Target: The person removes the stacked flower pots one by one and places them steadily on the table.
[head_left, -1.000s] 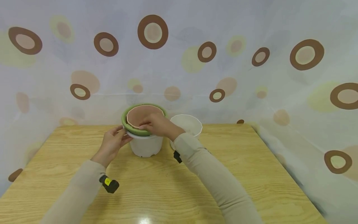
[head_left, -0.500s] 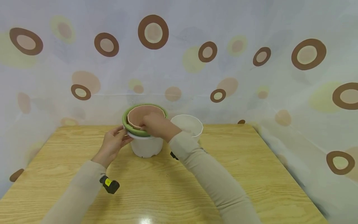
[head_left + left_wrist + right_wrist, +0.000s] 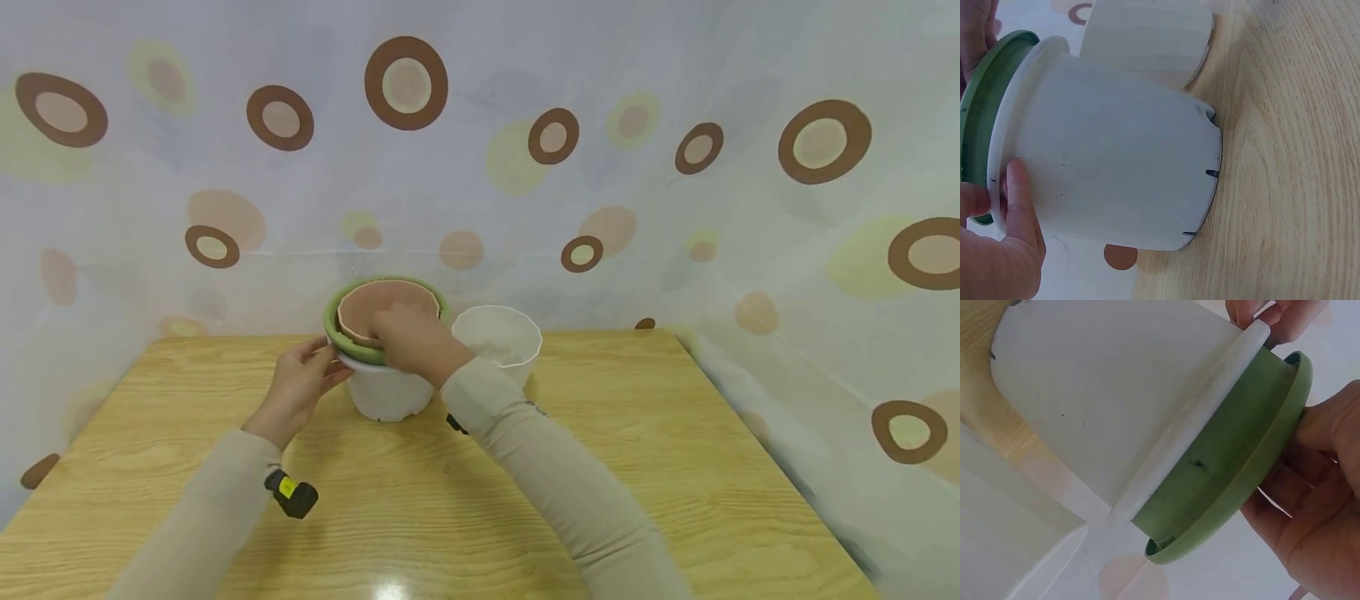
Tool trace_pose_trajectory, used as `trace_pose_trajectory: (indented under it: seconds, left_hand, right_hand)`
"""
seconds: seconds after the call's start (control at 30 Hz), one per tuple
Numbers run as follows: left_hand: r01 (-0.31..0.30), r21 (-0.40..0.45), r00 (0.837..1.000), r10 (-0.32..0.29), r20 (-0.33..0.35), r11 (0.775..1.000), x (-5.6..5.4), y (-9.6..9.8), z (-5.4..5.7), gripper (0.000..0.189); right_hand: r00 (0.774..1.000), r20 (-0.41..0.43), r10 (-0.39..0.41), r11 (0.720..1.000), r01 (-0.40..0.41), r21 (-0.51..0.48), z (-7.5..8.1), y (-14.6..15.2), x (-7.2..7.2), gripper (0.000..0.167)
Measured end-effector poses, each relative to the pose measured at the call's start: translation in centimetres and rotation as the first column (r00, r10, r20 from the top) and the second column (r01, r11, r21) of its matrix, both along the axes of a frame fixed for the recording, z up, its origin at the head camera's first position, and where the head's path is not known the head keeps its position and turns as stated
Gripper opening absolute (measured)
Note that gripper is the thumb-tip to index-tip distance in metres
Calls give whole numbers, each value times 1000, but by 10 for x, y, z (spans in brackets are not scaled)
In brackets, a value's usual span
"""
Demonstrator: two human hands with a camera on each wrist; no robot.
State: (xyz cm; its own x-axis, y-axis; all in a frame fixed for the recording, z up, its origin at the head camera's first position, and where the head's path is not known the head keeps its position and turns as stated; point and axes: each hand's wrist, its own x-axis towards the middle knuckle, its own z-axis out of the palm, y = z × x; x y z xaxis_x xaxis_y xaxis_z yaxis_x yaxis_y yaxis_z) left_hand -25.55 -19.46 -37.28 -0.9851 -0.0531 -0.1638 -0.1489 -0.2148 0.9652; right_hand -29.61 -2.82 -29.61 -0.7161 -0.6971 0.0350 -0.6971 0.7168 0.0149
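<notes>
A white flowerpot (image 3: 388, 392) stands upright on the table, with a green flowerpot (image 3: 358, 348) nested in its top. Inside the green one sits a pink flowerpot (image 3: 375, 298); only its rim and inner wall show. My left hand (image 3: 292, 383) pinches the white pot's rim at its left side, as the left wrist view shows with fingers (image 3: 1019, 194) against the wall under the rim. My right hand (image 3: 412, 337) reaches over the near rim into the pink pot, fingers curled at its wall. Its fingertips are hidden behind the green rim (image 3: 1241, 481) in the right wrist view.
A second white flowerpot (image 3: 504, 333) stands just right of the stack, partly behind my right forearm. The wooden table (image 3: 450, 517) ends at a patterned wall covering (image 3: 510, 267) close behind the pots.
My right hand has shifted slightly left and deeper into the pink pot, so more of the second white pot shows. The left hand keeps its place on the rim.
</notes>
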Motion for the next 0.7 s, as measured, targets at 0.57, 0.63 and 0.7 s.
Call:
trace_pose_trajectory:
  seconds: [0.57, 0.63, 0.7]
  left_hand:
    - [1, -3, 1000, -1, -2, 1000, 0, -1, -2, 57]
    - [1, -7, 1000, -1, -3, 1000, -1, 0, -2, 57]
    - [-1, -9, 1000, 1, -2, 1000, -1, 0, -1, 58]
  right_hand:
    - [994, -105, -24, 1000, 23, -8, -10, 1, 9, 15]
    - [993, -115, -22, 1000, 22, 3, -10, 2, 10, 12]
    - [991, -130, -16, 1000, 18, 17, -11, 1, 10, 9]
